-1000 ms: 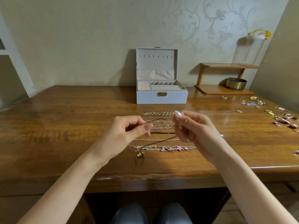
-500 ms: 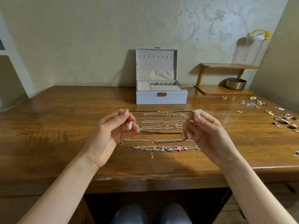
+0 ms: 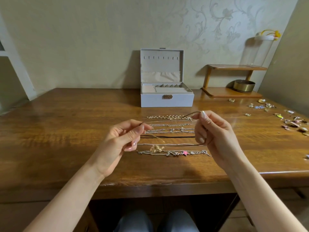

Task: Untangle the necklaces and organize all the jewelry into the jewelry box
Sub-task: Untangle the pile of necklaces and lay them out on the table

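I hold a thin brown cord necklace between both hands above the table. My left hand pinches one end; my right hand pinches the other, with the cord looping below it. A gold pendant hangs low from the cord, near the table. Under my hands several necklaces lie in straight rows: a gold beaded one farthest, silver chains, a black cord, and a chain with a pink star nearest. The white jewelry box stands open behind them.
Small earrings and charms lie scattered along the table's right side. A wooden two-tier shelf with a brass bowl stands at the back right. The table's front edge runs just below my wrists.
My hands have lifted and tilted the brown cord, the right end now higher. The gold pendant has swung up into view below my left hand.
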A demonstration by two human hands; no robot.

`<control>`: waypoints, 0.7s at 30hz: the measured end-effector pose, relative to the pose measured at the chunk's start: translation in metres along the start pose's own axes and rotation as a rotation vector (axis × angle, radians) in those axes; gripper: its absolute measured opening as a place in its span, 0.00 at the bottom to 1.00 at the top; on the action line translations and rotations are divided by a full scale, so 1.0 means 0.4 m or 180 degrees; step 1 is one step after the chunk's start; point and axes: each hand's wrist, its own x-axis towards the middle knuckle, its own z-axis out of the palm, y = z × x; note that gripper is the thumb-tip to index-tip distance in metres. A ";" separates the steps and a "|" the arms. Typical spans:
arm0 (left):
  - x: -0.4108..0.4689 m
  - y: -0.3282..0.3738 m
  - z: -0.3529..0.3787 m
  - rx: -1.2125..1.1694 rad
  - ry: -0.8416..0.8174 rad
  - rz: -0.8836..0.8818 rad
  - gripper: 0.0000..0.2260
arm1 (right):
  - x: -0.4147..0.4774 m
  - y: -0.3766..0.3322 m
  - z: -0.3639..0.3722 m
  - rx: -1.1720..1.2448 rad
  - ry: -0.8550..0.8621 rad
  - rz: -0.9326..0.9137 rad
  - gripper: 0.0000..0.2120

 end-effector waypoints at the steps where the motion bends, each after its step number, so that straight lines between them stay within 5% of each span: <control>1: -0.002 -0.003 0.000 0.0107 -0.0041 -0.0018 0.16 | 0.000 0.002 -0.001 0.0052 -0.0001 0.0009 0.10; 7: -0.014 0.004 0.011 0.0682 -0.0189 -0.0066 0.06 | 0.002 0.001 0.000 0.0209 0.0000 0.0015 0.09; 15: -0.007 -0.009 0.051 0.0842 -0.0242 -0.0475 0.09 | 0.004 0.004 0.034 0.0178 -0.0185 -0.0087 0.10; 21: -0.001 -0.018 0.049 0.2536 -0.0123 -0.0452 0.05 | 0.005 0.002 0.020 -0.0230 -0.0124 -0.0208 0.11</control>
